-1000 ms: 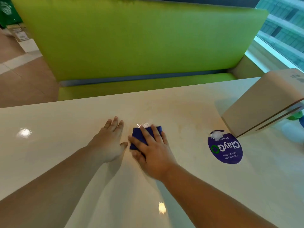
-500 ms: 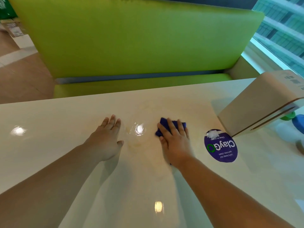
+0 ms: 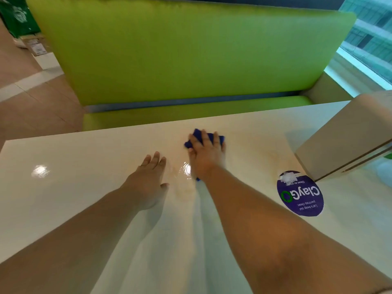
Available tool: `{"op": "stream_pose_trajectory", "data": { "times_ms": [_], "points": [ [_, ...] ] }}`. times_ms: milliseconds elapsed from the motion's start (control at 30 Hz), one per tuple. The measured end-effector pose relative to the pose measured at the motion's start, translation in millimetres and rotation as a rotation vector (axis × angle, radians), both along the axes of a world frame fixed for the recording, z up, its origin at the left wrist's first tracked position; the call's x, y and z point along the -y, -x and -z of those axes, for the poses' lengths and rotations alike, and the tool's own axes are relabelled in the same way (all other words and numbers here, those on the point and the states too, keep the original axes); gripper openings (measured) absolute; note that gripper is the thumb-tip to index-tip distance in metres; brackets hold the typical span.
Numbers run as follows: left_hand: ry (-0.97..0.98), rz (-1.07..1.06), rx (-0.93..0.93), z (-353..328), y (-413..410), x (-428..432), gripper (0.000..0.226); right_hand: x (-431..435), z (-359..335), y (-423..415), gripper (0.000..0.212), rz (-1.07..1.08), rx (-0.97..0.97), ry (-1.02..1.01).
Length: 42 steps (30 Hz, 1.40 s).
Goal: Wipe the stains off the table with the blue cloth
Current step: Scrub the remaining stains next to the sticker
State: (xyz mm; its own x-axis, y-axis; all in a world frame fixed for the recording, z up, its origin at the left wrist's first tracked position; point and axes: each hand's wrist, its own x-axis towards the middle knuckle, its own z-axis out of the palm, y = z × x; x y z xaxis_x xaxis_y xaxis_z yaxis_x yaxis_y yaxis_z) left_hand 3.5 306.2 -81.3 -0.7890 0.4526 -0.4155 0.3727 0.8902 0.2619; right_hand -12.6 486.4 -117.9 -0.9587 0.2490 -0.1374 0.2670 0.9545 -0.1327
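A: What is the left hand (image 3: 148,183) doing?
B: It is lying flat on the table (image 3: 63,198), fingers straight, holding nothing. Faint brownish stains (image 3: 183,188) are showing just beside it.
A: And the right hand (image 3: 206,154)?
B: It is pressing the blue cloth (image 3: 219,138) onto the tabletop near the far edge, fingers spread flat over it. A purple sticker (image 3: 300,194) is sitting farther right.
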Motion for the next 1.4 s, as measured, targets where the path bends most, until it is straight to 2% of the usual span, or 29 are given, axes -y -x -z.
{"op": "stream_pose_trajectory", "data": {
  "times_ms": [100, 167, 233, 300, 367, 467, 533, 633, 733, 800, 867, 1000, 1067, 1233, 1300, 1400],
  "points": [
    [-0.070, -0.066, 0.002, -7.7, 0.6, 13.9, 0.073, 29.6, -4.9, -22.6, 0.048, -0.258, -0.014, -0.002],
    [0.018, -0.084, -0.004, -9.2, -6.3, 32.0, 0.088, 24.3, -6.0, -47.4, 0.047, -0.418, -0.023, 0.031],
    [0.101, -0.070, 0.038, -8.0, -17.9, 48.3, 0.108, 0.8, -5.0, -65.8, 0.050, -0.475, -0.057, 0.073],
    [0.123, -0.040, 0.056, -6.2, -28.2, 56.5, 0.117, -25.5, -0.4, -64.9, 0.057, -0.360, -0.090, 0.058],
    [0.141, -0.009, 0.045, -5.5, -30.8, 56.4, 0.119, -32.6, 1.5, -48.7, 0.053, -0.151, -0.052, 0.005],
    [0.171, -0.008, 0.055, -5.8, -26.6, 50.4, 0.122, 4.7, -3.0, -21.8, 0.048, 0.004, 0.037, 0.007],
    [0.185, -0.004, 0.054, -5.3, -24.7, 49.5, 0.122, 41.1, -4.9, -20.7, 0.050, -0.109, 0.036, 0.036],
    [0.170, -0.010, 0.050, -3.3, -26.0, 51.3, 0.123, 77.5, -7.9, -55.9, 0.049, -0.391, 0.009, 0.012],
    [0.153, -0.026, 0.067, -4.9, -27.3, 52.4, 0.123, 58.8, -4.3, -96.6, 0.047, -0.488, -0.027, 0.069],
    [0.150, -0.022, 0.063, -6.5, -28.3, 53.2, 0.121, 26.9, 0.1, -112.6, 0.047, -0.441, -0.104, 0.098],
    [0.141, -0.017, 0.054, -6.7, -28.8, 53.2, 0.121, -11.2, 3.4, -113.7, 0.048, -0.276, -0.143, 0.063],
    [0.159, -0.011, 0.052, -7.7, -29.5, 52.1, 0.122, -34.4, 3.2, -90.9, 0.046, 0.046, -0.047, -0.029],
    [0.158, -0.007, 0.047, -7.9, -29.4, 51.2, 0.122, -12.6, 3.0, -85.7, 0.046, 0.019, -0.049, -0.009],
    [0.132, -0.026, 0.052, -7.6, -29.7, 52.9, 0.122, 35.3, 0.1, -150.4, 0.049, -0.398, -0.063, 0.049],
    [0.122, -0.033, 0.051, -6.9, -29.5, 53.9, 0.123, 15.1, -1.7, -179.5, 0.049, -0.407, -0.040, 0.062],
    [0.128, -0.034, 0.047, -5.5, -29.8, 53.3, 0.123, -38.7, -0.7, -196.5, 0.052, -0.202, -0.056, 0.043]
  ]
}}
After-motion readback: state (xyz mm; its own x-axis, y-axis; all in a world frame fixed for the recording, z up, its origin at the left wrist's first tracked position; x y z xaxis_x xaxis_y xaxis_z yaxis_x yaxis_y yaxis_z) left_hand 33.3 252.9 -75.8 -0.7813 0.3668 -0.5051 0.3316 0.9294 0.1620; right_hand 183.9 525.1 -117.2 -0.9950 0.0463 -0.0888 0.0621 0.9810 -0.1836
